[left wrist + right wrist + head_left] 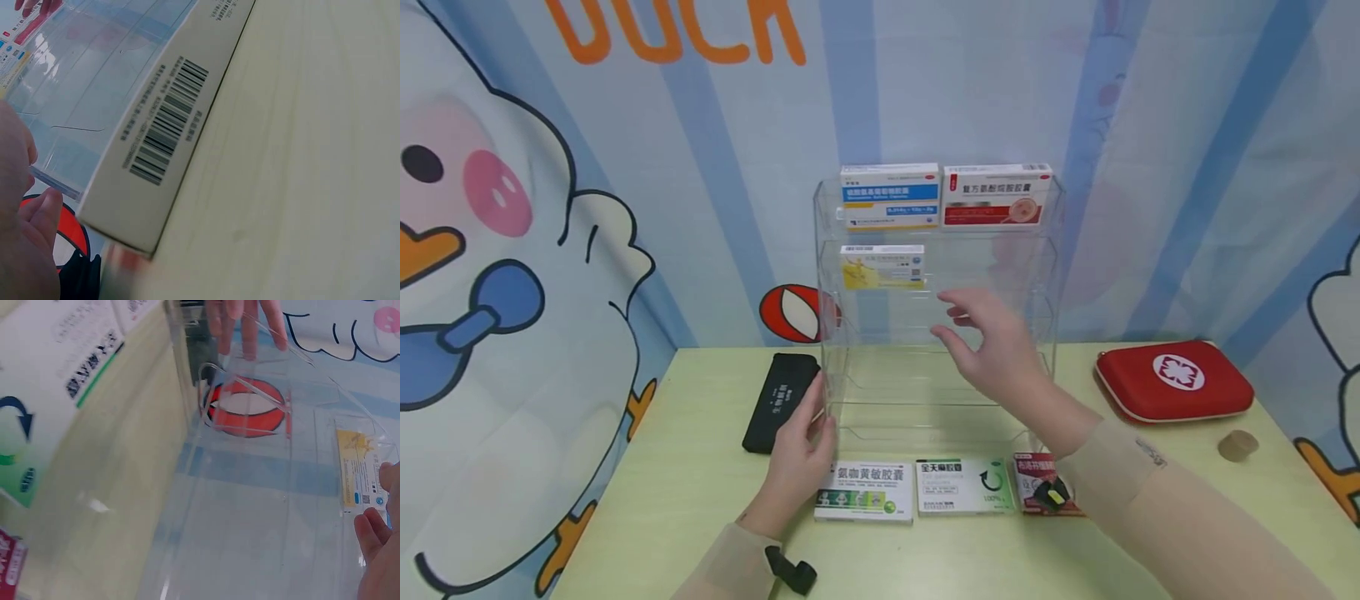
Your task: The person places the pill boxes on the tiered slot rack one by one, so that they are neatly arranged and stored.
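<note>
A clear plastic tiered rack [940, 387] stands upright on the table. My left hand [797, 462] grips its lower left side edge, with the thumb toward the front. My right hand [992, 346] is raised before the second tier, thumb and fingers apart and nothing between them. Just left of those fingertips, a small yellow-and-white medicine box [882, 267] sits on that tier. The top tier bears a blue-and-white medicine box [890, 198] and a red-and-white medicine box [996, 197]. In the left wrist view, a white box side with a barcode [165, 122] shows close up.
Before the rack lie a green-and-white capsule box [865, 492], another white-and-green box [962, 487] and a red box [1033, 471], partly covered by the right wrist. A black pouch [778, 400] lies left; a red zip case [1176, 383] and a small brown cylinder [1237, 446] are right.
</note>
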`<state>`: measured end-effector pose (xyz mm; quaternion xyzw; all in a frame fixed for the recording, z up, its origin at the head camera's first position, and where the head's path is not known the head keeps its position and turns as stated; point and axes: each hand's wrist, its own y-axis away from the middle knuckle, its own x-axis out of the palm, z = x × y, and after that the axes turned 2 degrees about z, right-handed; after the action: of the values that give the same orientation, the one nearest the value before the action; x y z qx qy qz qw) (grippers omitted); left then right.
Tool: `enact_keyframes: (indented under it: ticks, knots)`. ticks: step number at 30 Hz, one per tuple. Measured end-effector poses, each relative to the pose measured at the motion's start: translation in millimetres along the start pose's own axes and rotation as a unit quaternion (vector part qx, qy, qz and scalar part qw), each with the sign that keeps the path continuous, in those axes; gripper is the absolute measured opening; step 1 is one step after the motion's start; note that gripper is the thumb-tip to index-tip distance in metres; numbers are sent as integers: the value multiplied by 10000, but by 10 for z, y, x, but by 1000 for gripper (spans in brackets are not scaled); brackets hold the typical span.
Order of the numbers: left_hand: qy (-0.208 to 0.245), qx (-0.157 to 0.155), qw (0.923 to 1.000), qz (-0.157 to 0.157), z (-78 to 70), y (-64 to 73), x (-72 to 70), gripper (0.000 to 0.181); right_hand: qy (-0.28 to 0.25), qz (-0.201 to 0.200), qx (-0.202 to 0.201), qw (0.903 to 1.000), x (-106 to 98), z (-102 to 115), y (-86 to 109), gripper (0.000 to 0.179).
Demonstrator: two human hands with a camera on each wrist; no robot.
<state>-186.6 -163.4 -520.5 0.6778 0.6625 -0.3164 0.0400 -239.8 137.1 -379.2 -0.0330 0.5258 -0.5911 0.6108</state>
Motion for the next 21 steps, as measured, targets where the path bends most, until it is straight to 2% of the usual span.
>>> enact_keyframes:
  ticks: [12, 21]
  knots:
    - [-24, -155, 9998, 88, -32, 11, -14, 75, 228, 434, -76, 9988, -54, 22, 603, 52]
    - [12, -49, 10000, 47, -19, 6, -17, 75, 210, 718, 202, 9970, -185, -77, 1133, 46]
